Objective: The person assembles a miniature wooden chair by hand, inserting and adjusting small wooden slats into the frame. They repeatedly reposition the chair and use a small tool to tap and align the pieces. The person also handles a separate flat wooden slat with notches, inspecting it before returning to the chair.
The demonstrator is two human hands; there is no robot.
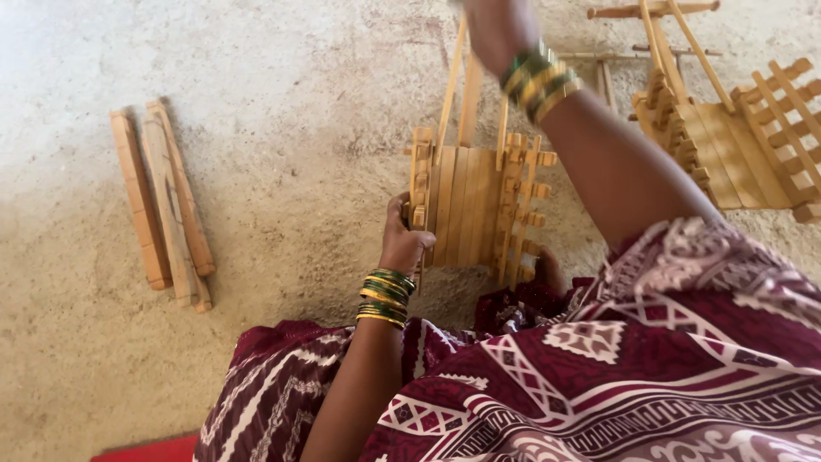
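- Maroon patterned cloth (650, 376) with white geometric print fills the bottom right, nearest the camera, draped over the person's lap and knees.
- One red strip (145, 451) shows at the bottom edge, left of the cloth; what it is cannot be told.
- Two hands are in view, each wrist wearing a stack of green and gold bangles.
- Left hand (404, 241) is closed on the lower left edge of a wooden slat frame (466, 205), fingers wrapped round its notched side rail.
- Right hand (496, 26) is up at the top edge of the picture, blurred and partly cut off, above the frame's long upright sticks; whether it is closed on them cannot be told.
- One slat frame is held: flat slats side by side in the middle, a notched rail on each side, thin sticks rising from its top. It stands just in front of the lap, above the floor (299, 128), with its lower end near the cloth.
- One second wooden frame (735, 137) of the same kind lies on the floor at the upper right, partly cut by the picture's edge, well apart from the held one, with the right forearm between them.
- Three loose wooden bars (167, 205) lie side by side on the floor at the left, touching or nearly so, well apart from the left hand.
- Bare sandy floor lies open between the bars and the held frame, and across the whole upper left.
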